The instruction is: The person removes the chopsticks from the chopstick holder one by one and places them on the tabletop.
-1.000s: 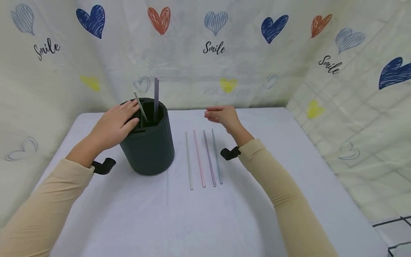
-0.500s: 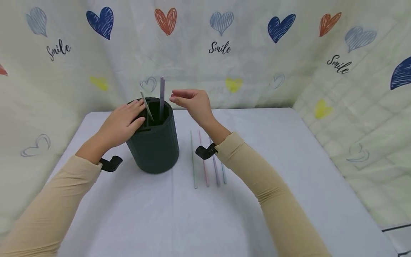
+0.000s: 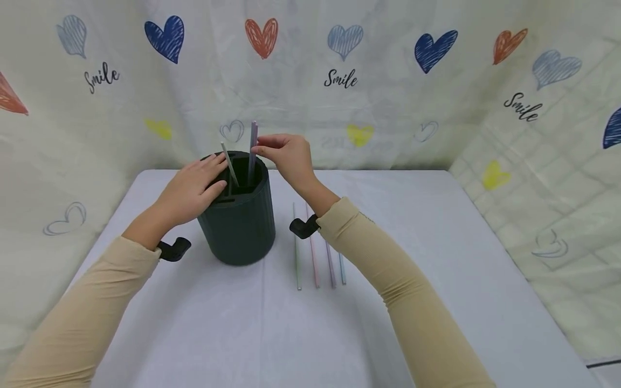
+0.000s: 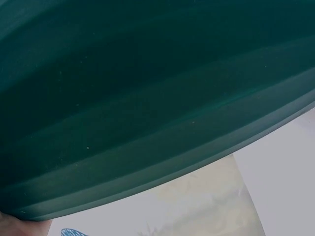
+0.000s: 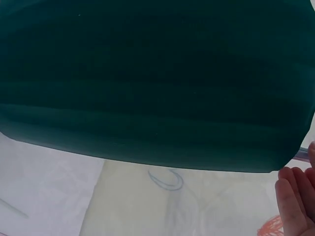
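A dark green ribbed pen holder (image 3: 237,231), divided inside at the top, stands upright on the table. My left hand (image 3: 189,191) rests over its left rim, fingers stretched across the top. At the right rim, my right hand (image 3: 288,159) pinches thin purple sticks (image 3: 253,134) that stand up out of the holder. A pale thin stick (image 3: 228,160) leans in the same opening. In the right wrist view, the fingers (image 5: 291,204) are close to the holder's edge, beside a short visible piece of stick. The holder's wall (image 4: 147,98) fills most of the left wrist view.
Right of the holder, a green stick (image 3: 298,264), a pink stick (image 3: 315,264), a purple stick (image 3: 331,267) and a blue stick (image 3: 342,269) lie side by side on the white table (image 3: 194,334). My right forearm partly covers them. A heart-patterned cloth (image 3: 291,97) hangs behind.
My right hand has moved left from above the loose sticks to the holder and now pinches the purple sticks. My left hand stays on the rim. The head view has shifted slightly.
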Demonstrator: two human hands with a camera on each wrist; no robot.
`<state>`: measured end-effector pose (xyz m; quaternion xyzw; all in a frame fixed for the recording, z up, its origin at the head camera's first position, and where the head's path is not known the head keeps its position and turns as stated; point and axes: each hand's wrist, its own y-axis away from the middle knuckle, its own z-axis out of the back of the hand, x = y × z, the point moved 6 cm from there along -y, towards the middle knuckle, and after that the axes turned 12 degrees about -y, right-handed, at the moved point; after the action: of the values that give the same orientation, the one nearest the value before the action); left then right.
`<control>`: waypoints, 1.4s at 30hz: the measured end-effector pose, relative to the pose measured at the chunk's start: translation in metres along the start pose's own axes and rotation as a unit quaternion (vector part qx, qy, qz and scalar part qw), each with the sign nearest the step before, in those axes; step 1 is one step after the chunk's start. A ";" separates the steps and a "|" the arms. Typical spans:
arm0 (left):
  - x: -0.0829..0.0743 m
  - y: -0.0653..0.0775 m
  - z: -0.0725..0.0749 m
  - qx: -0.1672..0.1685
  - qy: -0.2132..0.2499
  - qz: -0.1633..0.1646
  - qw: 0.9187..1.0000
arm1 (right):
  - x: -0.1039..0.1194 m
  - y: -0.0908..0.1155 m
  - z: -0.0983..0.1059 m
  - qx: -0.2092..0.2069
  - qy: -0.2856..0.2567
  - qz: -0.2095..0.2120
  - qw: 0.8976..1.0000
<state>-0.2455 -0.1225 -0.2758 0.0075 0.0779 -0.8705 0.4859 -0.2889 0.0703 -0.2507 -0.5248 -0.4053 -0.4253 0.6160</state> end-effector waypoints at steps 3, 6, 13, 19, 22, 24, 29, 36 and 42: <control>0.000 -0.001 -0.001 0.002 -0.002 -0.001 1.000 | -0.001 -0.001 -0.001 0.001 0.006 -0.001 1.000; 0.000 -0.001 -0.002 0.002 -0.002 -0.002 1.000 | -0.003 -0.002 -0.002 0.005 0.011 -0.007 1.000; 0.001 0.000 0.000 -0.001 -0.001 0.002 1.000 | -0.003 -0.004 -0.008 0.011 0.000 -0.027 1.000; 0.000 -0.001 0.000 0.000 -0.001 0.003 1.000 | 0.006 -0.005 -0.002 0.001 -0.040 -0.019 0.999; 0.000 -0.001 0.001 0.001 0.001 0.004 1.000 | 0.017 -0.006 0.004 -0.007 -0.080 -0.003 0.997; 0.000 0.000 0.002 0.001 0.003 0.006 1.000 | 0.027 -0.006 0.009 -0.011 -0.110 0.008 0.994; 0.000 0.001 0.001 0.003 0.003 0.005 1.000 | 0.055 -0.003 0.023 -0.017 -0.169 0.045 0.984; 0.001 0.001 -0.002 0.002 0.004 0.004 1.000 | 0.088 0.006 0.042 -0.029 -0.214 0.090 0.972; 0.002 0.001 0.000 -0.002 0.004 0.008 1.000 | 0.111 0.016 0.068 -0.056 -0.258 0.176 0.948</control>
<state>-0.2456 -0.1251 -0.2765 0.0106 0.0815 -0.8666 0.4921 -0.2426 0.1283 -0.1425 -0.7136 -0.4270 -0.1818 0.5248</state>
